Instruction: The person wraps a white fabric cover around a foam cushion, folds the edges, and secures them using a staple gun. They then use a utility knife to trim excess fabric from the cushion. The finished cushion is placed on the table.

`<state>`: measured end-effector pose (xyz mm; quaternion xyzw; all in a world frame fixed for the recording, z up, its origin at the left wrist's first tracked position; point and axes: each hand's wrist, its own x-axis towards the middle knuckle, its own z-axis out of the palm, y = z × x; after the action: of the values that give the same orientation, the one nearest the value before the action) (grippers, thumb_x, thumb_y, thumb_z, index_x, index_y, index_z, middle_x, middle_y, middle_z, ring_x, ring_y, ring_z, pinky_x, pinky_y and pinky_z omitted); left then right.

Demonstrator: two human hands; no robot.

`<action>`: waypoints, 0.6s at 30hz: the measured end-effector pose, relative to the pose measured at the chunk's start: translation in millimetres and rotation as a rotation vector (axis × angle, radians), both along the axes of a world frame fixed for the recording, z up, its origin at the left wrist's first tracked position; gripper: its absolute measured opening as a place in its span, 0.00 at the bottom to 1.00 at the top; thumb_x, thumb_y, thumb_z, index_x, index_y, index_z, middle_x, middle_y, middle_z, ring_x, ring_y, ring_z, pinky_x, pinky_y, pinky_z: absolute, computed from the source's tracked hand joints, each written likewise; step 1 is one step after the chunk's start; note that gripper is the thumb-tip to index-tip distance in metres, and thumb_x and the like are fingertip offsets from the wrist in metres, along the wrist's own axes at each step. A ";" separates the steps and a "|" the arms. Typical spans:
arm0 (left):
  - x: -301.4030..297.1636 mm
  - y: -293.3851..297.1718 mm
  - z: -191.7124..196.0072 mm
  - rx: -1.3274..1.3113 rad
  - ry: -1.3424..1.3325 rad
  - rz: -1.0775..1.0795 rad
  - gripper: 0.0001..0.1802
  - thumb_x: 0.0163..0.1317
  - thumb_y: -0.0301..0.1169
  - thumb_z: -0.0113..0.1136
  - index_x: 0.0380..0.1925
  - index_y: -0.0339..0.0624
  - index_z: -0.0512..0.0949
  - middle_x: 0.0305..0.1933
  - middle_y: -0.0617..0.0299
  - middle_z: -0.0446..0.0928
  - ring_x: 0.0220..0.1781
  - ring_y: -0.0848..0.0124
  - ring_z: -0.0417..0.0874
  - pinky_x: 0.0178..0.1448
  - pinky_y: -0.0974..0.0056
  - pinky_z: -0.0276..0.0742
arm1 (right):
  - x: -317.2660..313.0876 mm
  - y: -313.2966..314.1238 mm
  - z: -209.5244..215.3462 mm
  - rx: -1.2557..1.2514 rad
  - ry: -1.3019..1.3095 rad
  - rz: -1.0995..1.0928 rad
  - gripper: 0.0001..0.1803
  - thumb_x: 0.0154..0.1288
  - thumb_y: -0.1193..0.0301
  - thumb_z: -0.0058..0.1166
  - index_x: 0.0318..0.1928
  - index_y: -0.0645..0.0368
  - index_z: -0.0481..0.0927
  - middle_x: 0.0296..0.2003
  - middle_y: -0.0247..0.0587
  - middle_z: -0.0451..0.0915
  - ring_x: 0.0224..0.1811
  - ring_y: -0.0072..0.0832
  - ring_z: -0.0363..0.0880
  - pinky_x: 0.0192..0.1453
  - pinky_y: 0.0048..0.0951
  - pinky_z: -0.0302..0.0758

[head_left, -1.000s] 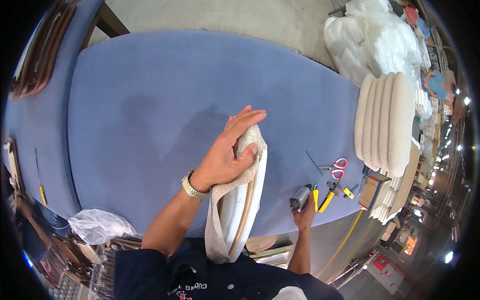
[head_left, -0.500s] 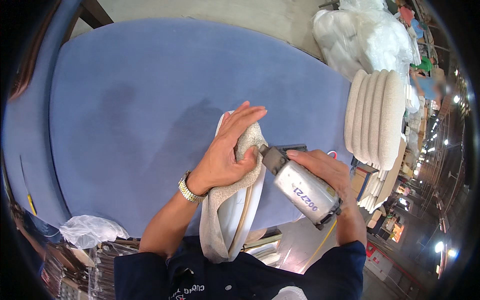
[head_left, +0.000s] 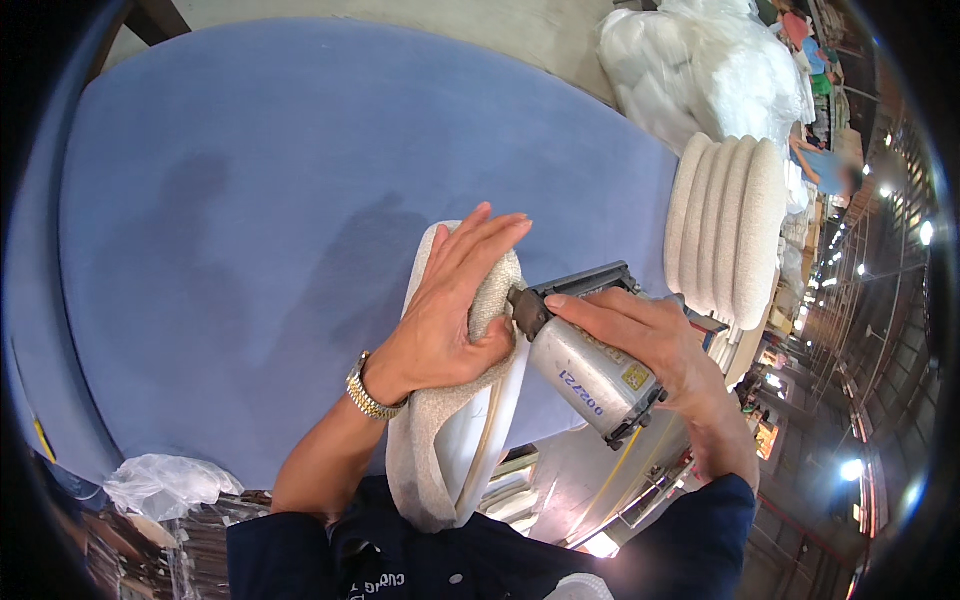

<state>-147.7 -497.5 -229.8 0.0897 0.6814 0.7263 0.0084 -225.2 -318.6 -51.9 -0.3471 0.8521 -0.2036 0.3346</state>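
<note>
A padded panel with beige woven fabric wrapped over its edge stands upright on its side, close to my body. White backing and a thin tan strip show on its inner face. My left hand grips the panel's upper part, fingers stretched over the far side and thumb pressing the fabric at the edge. My right hand is wrapped round a silver and black pneumatic staple gun. The gun's nose meets the fabric edge, just beside my left thumb; exact contact there is hard to see.
A blue cloth-covered table spreads out ahead. At its right edge stand several beige padded panels in a row, with a big clear plastic bundle behind. Crumpled plastic lies at the near left corner. A person is in the right background.
The staple gun has turned in my right hand, so its long black magazine shows more. My left hand keeps its hold on the panel. The whole view has shifted slightly.
</note>
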 end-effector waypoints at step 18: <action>-46.3 -43.9 -36.3 0.391 -0.133 -0.208 0.23 0.78 0.40 0.43 0.55 0.36 0.82 0.56 0.48 0.82 0.66 0.55 0.76 0.73 0.53 0.65 | -25.4 -30.6 -9.7 0.101 -0.166 0.035 0.45 0.49 0.63 0.68 0.72 0.52 0.73 0.42 0.43 0.80 0.41 0.45 0.84 0.42 0.41 0.81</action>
<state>-194.0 -541.4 -266.1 0.1113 0.5129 0.8440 0.1105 -250.6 -349.2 -61.6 -0.3266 0.8244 -0.1825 0.4248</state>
